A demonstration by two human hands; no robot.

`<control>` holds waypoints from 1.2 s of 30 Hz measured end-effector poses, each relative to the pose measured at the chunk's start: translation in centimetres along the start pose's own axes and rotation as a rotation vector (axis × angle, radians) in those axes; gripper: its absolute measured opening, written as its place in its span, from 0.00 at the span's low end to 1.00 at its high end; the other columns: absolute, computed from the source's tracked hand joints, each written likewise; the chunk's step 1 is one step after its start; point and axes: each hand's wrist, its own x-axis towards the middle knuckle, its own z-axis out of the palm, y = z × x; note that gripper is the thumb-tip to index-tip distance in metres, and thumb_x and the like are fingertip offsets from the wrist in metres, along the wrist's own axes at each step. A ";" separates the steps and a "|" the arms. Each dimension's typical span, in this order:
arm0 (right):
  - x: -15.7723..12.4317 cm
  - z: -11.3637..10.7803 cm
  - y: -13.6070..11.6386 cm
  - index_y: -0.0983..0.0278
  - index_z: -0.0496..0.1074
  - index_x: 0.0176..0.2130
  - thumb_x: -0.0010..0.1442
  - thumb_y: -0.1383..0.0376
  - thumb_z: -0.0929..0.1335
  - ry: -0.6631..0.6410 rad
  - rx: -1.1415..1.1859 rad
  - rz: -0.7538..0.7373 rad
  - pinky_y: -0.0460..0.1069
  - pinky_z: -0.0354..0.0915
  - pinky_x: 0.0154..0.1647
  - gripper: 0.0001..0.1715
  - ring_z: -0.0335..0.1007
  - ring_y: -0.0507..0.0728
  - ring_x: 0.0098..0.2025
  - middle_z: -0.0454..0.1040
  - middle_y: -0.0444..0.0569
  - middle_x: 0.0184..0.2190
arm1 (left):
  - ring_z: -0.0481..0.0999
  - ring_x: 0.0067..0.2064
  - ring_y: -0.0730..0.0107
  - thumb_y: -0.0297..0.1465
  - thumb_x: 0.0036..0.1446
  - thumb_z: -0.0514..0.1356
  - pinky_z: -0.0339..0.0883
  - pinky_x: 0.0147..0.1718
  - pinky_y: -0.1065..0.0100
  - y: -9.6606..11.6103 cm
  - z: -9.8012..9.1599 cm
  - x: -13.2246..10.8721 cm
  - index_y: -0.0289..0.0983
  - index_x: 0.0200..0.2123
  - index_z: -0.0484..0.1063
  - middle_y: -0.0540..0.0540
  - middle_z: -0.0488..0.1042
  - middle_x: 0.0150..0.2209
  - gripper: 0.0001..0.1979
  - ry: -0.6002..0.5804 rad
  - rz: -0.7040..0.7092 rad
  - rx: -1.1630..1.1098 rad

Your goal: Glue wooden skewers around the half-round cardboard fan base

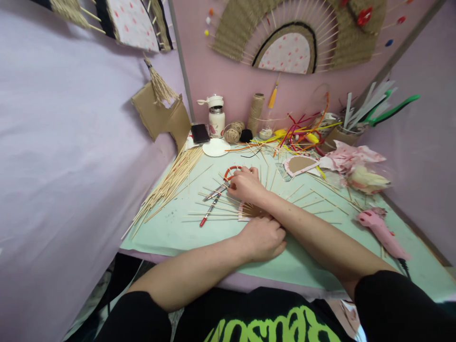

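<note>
A half-round cardboard piece (251, 212) with a pale patterned rim lies on the table, thin bamboo sticks (217, 207) fanning out around it. My left hand (265, 237) rests at its lower edge with curled fingers; whatever they grip is hidden. Crossing above it, my right arm reaches left over the sticks. My right hand (247, 184) is closed at the orange-handled scissors (230, 172), thumb and fingers around the handle, covering part of it. The scissor blades point toward the lower left, beside a red-capped pen (210, 209).
Loose sticks (171, 183) lie left. A flask (216, 121), twine balls (234, 132) and pipe cleaners (299, 130) line the back. A pink glue gun (383, 232) lies right, near patterned fabric (352, 156) and a rimmed cardboard piece (301, 165). A woven fan (285, 52) hangs behind.
</note>
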 end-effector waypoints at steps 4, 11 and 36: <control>0.0 0.0 0.0 0.64 0.77 0.28 0.58 0.63 0.65 0.002 0.004 0.006 0.56 0.45 0.43 0.14 0.59 0.62 0.46 0.76 0.55 0.38 | 0.71 0.46 0.54 0.38 0.63 0.54 0.67 0.47 0.55 0.0 0.0 0.0 0.32 0.39 0.77 0.39 0.75 0.39 0.16 -0.006 -0.002 0.000; 0.1 0.2 0.2 0.64 0.78 0.28 0.58 0.63 0.65 0.012 0.010 0.008 0.56 0.44 0.43 0.14 0.59 0.62 0.46 0.76 0.55 0.37 | 0.71 0.46 0.54 0.38 0.63 0.54 0.67 0.46 0.55 0.0 0.1 0.0 0.32 0.38 0.77 0.39 0.76 0.38 0.16 0.003 0.002 0.003; -0.2 -0.5 -0.3 0.64 0.77 0.25 0.55 0.62 0.67 -0.094 0.057 -0.056 0.54 0.45 0.41 0.12 0.62 0.60 0.43 0.77 0.52 0.33 | 0.71 0.48 0.53 0.36 0.63 0.54 0.69 0.46 0.55 0.1 -0.2 0.0 0.31 0.40 0.77 0.37 0.75 0.42 0.15 -0.018 -0.010 -0.016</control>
